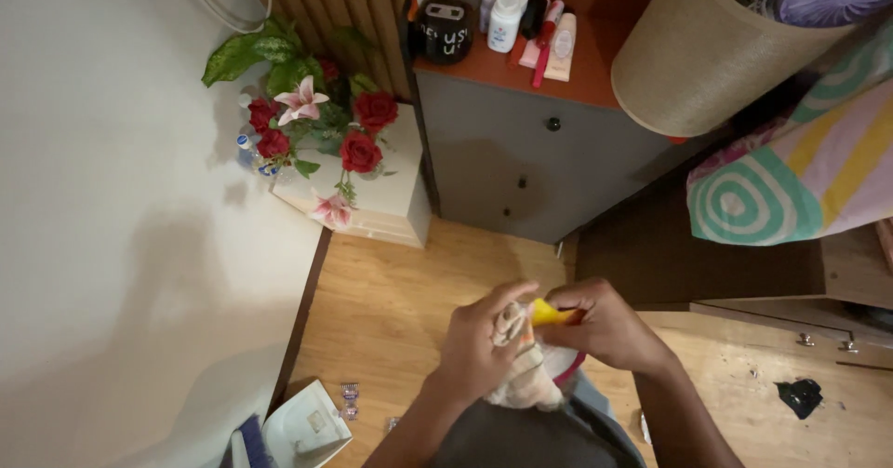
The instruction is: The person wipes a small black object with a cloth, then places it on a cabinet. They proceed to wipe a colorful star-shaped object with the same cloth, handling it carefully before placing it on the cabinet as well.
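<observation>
Two hands held together before us over the wooden floor [391,310]: our left hand [479,342] wraps a cream cloth [526,380] hanging downward, our right hand [605,324] pinches a yellow piece [549,314] lying crosswise between them, nearer the right.

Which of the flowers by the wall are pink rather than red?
Two lilies: one at the top of the bunch, one hanging at the bottom. They are pale pink with pointed petals; the roses between them are round and deep red.
</observation>
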